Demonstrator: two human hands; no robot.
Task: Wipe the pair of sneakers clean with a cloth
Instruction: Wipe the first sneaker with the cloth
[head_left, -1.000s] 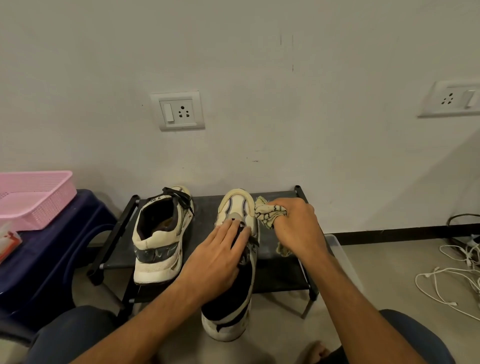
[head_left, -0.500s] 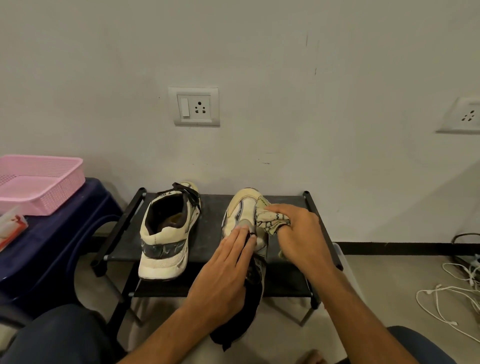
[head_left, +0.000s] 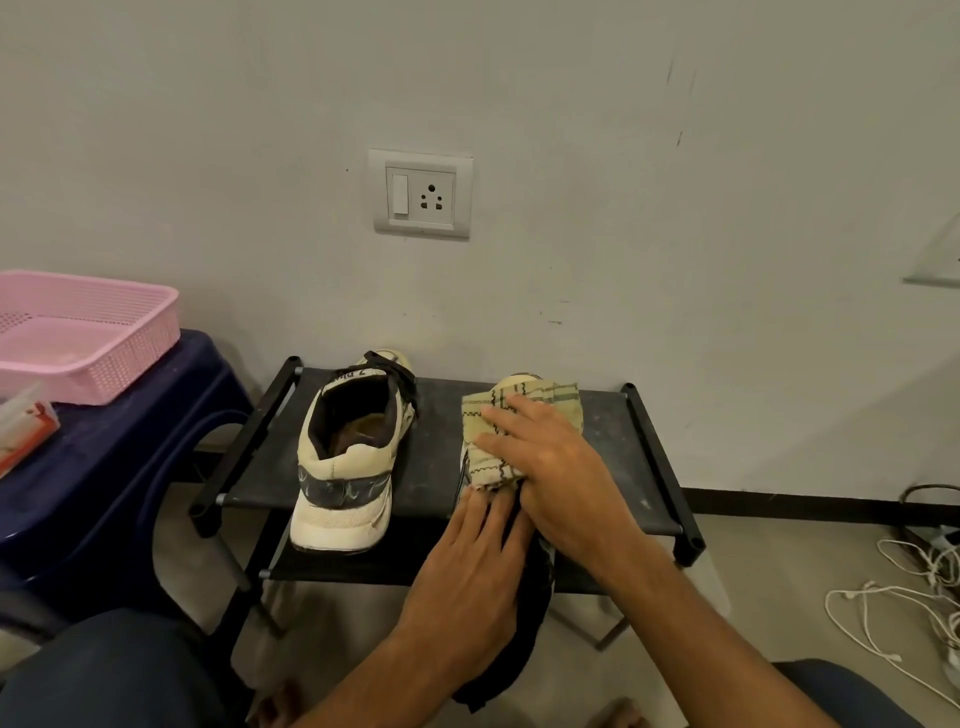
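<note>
The right hand is pressing a yellow cloth down on the front of one sneaker. Its fingers are lying straight and a little spread on the cloth. The left hand is resting on the middle of the same sneaker, with its fingers straight and close together. This sneaker is sticking out over the near edge of a black shoe rack, and its toe is pointing at the wall. The other sneaker is sitting on the rack just to the left, with its heel facing the person. A pink basket is sitting on a blue stool far to the left. White cables are lying on the floor to the right.
</note>
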